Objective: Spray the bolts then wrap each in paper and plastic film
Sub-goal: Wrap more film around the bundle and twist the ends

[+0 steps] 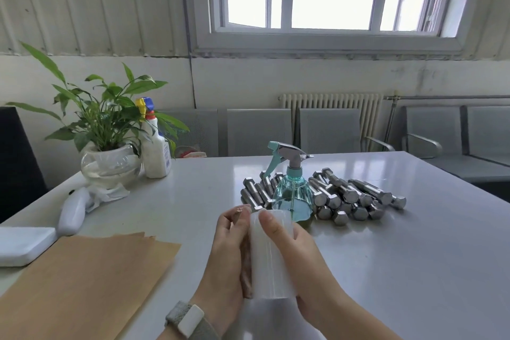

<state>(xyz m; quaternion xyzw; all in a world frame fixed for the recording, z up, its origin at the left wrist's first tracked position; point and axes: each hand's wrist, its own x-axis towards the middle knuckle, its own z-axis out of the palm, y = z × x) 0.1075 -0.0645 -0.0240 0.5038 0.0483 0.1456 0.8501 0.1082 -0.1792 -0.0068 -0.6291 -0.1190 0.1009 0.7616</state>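
Note:
Both hands hold a roll of clear plastic film (271,262) upright near the table's front. My right hand (298,257) grips the roll from the right, thumb across its top. My left hand (229,254) holds something brown, seemingly a paper-wrapped bolt (239,211), against the roll's left side; most of it is hidden. Just beyond stands a teal spray bottle (292,196), and behind it lies a pile of several steel hex bolts (350,199). Brown paper sheets (88,273) lie flat at the front left.
A potted plant in a glass bowl (110,163) and a white spray bottle (156,152) stand at the back left. A white handheld device (72,211) and a white box (23,244) lie at the left edge. Grey chairs (328,130) line the far side.

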